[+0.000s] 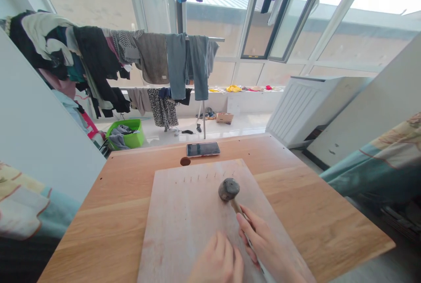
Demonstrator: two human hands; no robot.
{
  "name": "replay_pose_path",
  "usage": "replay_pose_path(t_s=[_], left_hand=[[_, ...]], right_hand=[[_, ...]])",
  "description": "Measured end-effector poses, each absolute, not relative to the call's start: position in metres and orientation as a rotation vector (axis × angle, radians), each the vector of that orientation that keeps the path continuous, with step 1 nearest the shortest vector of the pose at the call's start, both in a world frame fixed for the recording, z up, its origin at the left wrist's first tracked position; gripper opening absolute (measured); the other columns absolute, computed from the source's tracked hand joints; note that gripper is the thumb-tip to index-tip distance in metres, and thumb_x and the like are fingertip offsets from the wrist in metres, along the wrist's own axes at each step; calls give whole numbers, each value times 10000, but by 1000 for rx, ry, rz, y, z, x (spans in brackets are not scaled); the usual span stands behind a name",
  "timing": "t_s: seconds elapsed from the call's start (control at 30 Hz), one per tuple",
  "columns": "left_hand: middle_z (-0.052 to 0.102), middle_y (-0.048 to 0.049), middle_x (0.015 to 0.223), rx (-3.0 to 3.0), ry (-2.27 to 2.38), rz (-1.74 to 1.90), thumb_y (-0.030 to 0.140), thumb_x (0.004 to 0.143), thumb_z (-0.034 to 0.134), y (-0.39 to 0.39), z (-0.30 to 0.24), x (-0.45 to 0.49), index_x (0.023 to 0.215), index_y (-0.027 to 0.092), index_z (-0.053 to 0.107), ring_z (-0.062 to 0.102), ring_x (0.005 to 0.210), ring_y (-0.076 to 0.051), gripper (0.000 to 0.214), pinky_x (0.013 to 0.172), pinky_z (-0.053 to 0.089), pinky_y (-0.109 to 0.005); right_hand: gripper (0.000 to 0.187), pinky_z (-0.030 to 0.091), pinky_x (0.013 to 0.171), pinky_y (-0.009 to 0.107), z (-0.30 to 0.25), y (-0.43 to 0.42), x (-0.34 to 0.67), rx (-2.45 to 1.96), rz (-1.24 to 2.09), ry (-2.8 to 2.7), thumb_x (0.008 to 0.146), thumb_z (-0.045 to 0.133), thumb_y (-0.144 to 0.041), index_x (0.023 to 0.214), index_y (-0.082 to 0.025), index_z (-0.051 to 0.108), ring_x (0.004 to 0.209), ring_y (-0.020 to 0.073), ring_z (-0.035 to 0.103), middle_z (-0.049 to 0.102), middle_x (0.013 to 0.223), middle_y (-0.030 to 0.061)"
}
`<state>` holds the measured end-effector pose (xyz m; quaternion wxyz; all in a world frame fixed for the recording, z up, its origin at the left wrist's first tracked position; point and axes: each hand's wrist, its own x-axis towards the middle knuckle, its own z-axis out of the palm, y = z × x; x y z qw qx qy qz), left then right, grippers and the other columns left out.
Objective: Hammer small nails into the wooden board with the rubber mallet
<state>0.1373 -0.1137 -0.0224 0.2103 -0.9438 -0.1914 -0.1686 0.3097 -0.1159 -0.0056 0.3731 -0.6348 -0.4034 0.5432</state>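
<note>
Your right hand grips the mallet over the board, near the row of nails; your left hand shows curled fingers, any hold undeterminable.

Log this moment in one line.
right hand: holds hammer; left hand: curled, grip unclear; board: on wooden tabletop, row of nails near far edge; smartphone: beyond board

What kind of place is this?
Probably a home balcony used for drying laundry: clothes hang on a rack, a green basket holds more cloth, and large windows line the far side.
</note>
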Motion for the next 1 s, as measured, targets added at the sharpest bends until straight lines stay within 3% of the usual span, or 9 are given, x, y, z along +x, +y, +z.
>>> replay_pose_path(t_s=[0.3,0.43,0.57,0.67,0.73,0.8,0.9,1.0], left_hand=[[701,-67,675,-2600,-606,-496,152,949,538,-108,-20,132,1036,86,679,624,561,-205,179,525,403,-320],[655,-39,627,-2585,-538,-598,62,905,541,-115,-26,139,896,125,663,579,538,-186,138,500,380,-310],[629,-7,662,-2811,-543,-616,68,886,593,-93,3,126,781,186,596,589,574,-179,158,496,403,-306],[692,-15,845,-3076,-932,-621,21,859,555,-45,30,89,870,209,634,670,739,-180,204,661,513,-288],[726,-16,941,-3117,-1252,-955,69,873,542,-7,34,58,980,225,682,702,852,-172,235,786,544,-288],[735,-10,891,-2943,-1543,-1346,143,842,564,24,25,32,988,222,698,697,831,-179,213,826,554,-320],[745,-29,851,-2815,-1899,-1649,300,829,619,47,4,9,911,194,713,690,772,-187,164,742,564,-307],[725,-15,775,-2836,-2011,-1628,345,807,634,47,-4,5,852,189,724,618,644,-152,186,605,507,-252]], right_hand=[[668,301,271,160,-8,-115,310,-1641,1402,-1043,921,541,-647,1414,-196,528,335,77,385,495,595,-100],[663,287,284,159,-8,-114,309,-1647,1393,-1032,915,540,-649,1396,-194,533,338,77,380,480,578,-105],[700,295,284,165,-7,-115,308,-1680,1380,-1018,899,560,-653,1432,-202,509,335,83,393,489,582,-103],[720,313,268,164,-7,-115,309,-1691,1377,-1031,901,555,-658,1456,-204,494,330,85,408,497,596,-99],[707,320,259,161,-7,-115,309,-1685,1369,-1054,911,549,-650,1451,-198,500,321,80,400,493,595,-100],[678,323,260,153,-6,-114,308,-1687,1364,-1062,929,538,-633,1442,-192,504,321,72,395,490,596,-100],[628,319,267,143,-3,-115,308,-1686,1356,-1066,952,528,-608,1421,-190,518,327,66,399,494,602,-95],[615,322,271,150,-2,-116,308,-1685,1347,-1056,940,553,-614,1395,-199,550,325,67,393,504,601,-88]])
